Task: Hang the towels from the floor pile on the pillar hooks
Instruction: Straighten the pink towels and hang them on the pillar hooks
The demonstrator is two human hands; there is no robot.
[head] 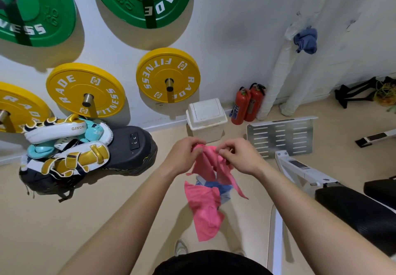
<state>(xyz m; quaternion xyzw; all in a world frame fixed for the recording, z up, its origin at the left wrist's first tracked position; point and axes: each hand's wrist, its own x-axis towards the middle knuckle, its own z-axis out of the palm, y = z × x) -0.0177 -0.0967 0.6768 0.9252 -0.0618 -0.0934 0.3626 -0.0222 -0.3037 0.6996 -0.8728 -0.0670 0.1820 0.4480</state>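
Note:
A pink towel (pixel 209 165) hangs in front of me, held up by its top edge. My left hand (pixel 184 153) grips its left corner and my right hand (pixel 237 157) pinches its right part, both with curled fingers. Below on the floor lies the pile: another pink towel (pixel 203 208) over a blue one (pixel 222 189). A blue towel (pixel 306 40) hangs on the white pillar (pixel 276 77) at the upper right; its hook is hidden under the cloth.
Yellow and green weight plates (pixel 168 75) hang on the wall. Boxing pads (pixel 66 144) lie heaped on a black bag at the left. A white bin (pixel 205 118), two red fire extinguishers (pixel 246 105), a perforated metal plate (pixel 280 135) and a black bench (pixel 355 208) stand nearby.

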